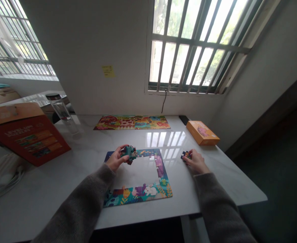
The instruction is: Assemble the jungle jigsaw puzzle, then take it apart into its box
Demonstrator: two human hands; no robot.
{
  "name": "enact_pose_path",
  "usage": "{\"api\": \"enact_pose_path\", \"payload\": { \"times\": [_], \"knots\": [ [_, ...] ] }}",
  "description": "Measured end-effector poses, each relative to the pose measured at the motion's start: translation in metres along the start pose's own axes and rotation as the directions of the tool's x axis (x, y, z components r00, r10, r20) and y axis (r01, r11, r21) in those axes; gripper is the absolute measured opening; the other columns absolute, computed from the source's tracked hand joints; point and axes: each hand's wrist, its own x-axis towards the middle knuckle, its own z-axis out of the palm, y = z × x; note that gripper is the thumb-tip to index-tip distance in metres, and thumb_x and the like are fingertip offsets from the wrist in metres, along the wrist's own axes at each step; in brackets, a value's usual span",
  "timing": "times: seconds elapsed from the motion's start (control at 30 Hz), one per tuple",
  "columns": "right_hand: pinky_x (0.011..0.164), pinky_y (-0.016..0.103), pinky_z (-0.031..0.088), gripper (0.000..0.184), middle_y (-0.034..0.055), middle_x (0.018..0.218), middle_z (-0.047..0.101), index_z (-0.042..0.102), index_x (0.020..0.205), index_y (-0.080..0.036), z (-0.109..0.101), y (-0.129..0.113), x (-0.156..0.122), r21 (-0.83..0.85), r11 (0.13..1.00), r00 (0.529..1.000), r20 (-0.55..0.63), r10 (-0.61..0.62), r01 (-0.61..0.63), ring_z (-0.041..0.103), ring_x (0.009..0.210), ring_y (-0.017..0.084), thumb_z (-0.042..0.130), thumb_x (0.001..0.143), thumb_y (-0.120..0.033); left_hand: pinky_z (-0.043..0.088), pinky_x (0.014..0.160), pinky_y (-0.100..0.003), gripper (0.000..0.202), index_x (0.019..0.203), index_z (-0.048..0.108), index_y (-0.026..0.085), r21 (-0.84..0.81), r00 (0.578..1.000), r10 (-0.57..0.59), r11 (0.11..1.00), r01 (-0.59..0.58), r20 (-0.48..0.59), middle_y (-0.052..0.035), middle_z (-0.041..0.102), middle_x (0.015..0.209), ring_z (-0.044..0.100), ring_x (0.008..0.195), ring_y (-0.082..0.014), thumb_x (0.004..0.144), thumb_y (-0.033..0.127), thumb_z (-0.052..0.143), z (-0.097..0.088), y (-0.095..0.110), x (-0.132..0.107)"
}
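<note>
My left hand [116, 159] is closed around several stacked jigsaw puzzle pieces [130, 152], mostly teal, held above the puzzle. On the table lies the jigsaw puzzle [161, 175], its border joined into a frame with bare white tabletop inside. A white rabbit, purple shapes and plants show along its near edge; my left arm covers part of its left side. To the right of the frame, my right hand [197, 161] pinches a small dark blue and orange puzzle piece [186, 155] close to the tabletop. Whether it is one piece or more I cannot tell.
A finished farm puzzle strip [131, 123] lies by the wall. An orange box [202, 132] and a black object [184, 119] are at the back right. A large red-orange box [28, 135], a glass bottle [62, 109] and white cables [7, 182] stand or lie at left.
</note>
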Motion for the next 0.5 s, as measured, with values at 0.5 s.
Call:
{"api": "enact_pose_path", "payload": {
  "times": [0.5],
  "knots": [
    [0.077,0.034,0.040,0.055,0.0115,0.107,0.069,0.061,0.128,-0.019,-0.004,0.004,-0.015,-0.059,0.996,0.997,0.044,-0.066,0.068,0.062,0.097,0.028,0.066,0.079,-0.043,0.058,0.062,-0.036,0.076,0.130,0.043,0.017,0.061,0.999,-0.036,0.998,0.034,0.034,-0.0112,0.067,0.104,0.070,0.069,-0.0207,0.070,0.041,0.081,0.003,0.003,-0.002]
  ]
}}
